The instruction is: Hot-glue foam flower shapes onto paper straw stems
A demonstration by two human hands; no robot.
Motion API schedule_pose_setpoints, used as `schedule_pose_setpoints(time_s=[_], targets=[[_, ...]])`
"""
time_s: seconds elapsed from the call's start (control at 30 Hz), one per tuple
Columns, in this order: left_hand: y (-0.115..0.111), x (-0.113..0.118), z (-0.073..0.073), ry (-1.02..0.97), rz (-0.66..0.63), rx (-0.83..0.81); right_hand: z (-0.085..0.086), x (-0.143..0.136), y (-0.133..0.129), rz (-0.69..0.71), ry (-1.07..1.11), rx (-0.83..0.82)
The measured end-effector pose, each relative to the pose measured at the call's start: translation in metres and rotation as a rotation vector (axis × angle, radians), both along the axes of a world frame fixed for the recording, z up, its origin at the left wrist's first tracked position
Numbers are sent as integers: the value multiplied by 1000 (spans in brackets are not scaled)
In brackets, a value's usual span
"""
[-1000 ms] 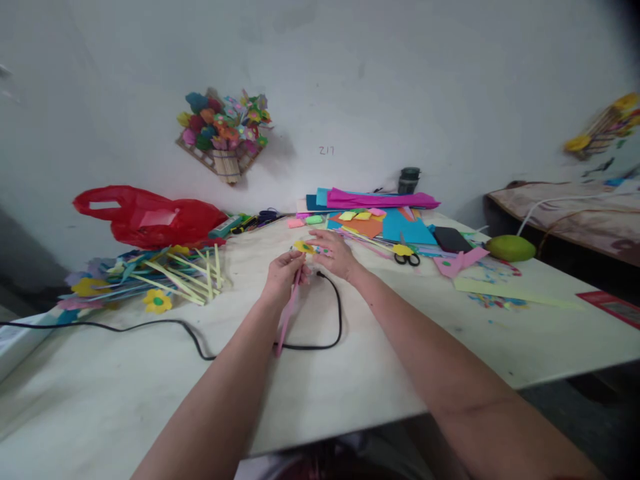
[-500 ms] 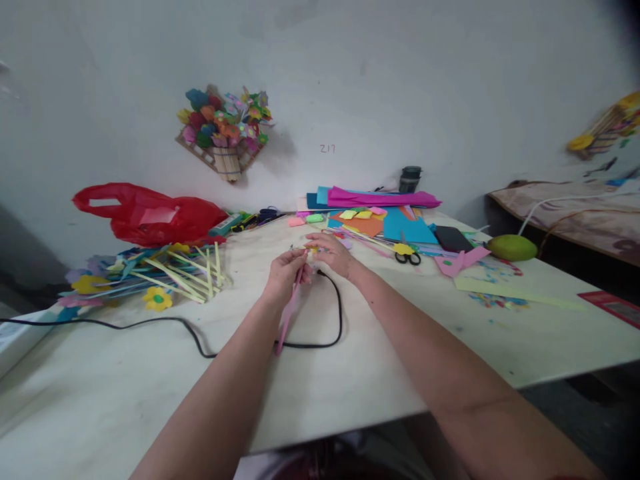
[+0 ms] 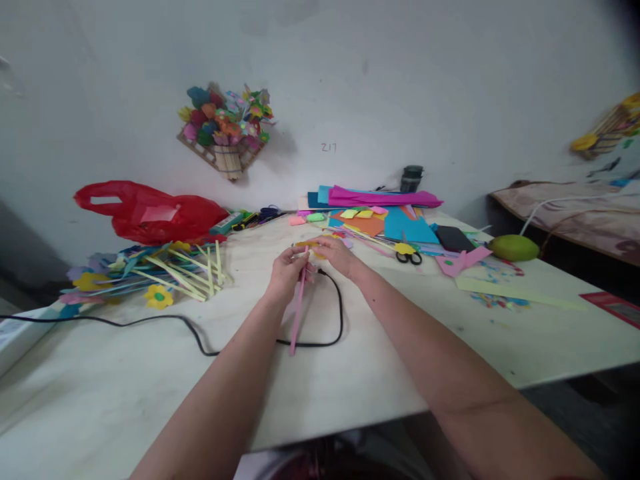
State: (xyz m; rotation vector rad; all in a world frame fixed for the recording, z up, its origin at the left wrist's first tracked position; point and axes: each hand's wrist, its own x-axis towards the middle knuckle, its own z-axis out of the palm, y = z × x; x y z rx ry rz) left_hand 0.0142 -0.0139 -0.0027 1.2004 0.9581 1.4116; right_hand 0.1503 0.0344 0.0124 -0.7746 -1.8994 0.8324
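Note:
My left hand (image 3: pixel 287 272) is closed around a narrow pink paper strip (image 3: pixel 299 313), which hangs down toward me across a black cable. My right hand (image 3: pixel 334 255) meets it at the strip's upper end, its fingers closed on a small yellow piece (image 3: pixel 306 245). This piece looks like a paper flower, but the fingers partly cover its shape. The black cable (image 3: pixel 341 307) loops on the table just below both hands, with its plug end close to my right fingers.
Left are a red plastic bag (image 3: pixel 150 217), pale yellow strips (image 3: pixel 175 277) and a yellow flower (image 3: pixel 159 297). Coloured sheets (image 3: pixel 410 227), scissors (image 3: pixel 409 257), a phone (image 3: pixel 454 238) and a green oval object (image 3: pixel 514 247) lie right. A flower basket (image 3: pixel 227 160) hangs on the wall.
The pink strip's lower end has swung slightly right and hangs straighter. The yellow piece shows more plainly between my hands, which stay close together.

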Motion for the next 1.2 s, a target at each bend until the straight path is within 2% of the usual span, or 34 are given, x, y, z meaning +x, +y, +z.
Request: schedule_pose_setpoints(time_s=[0.27, 0.43, 0.77, 1.2], targets=[[-2, 1, 2, 11, 13, -16, -2, -1, -1, 27, 128, -157], [-2, 1, 2, 15, 16, -19, -3, -2, -2, 67, 157, -154], [-1, 2, 1, 23, 18, -14, -11, -5, 3, 22, 226, -218], [-3, 5, 2, 95, 43, 26, -8, -9, -1, 65, 297, -285]])
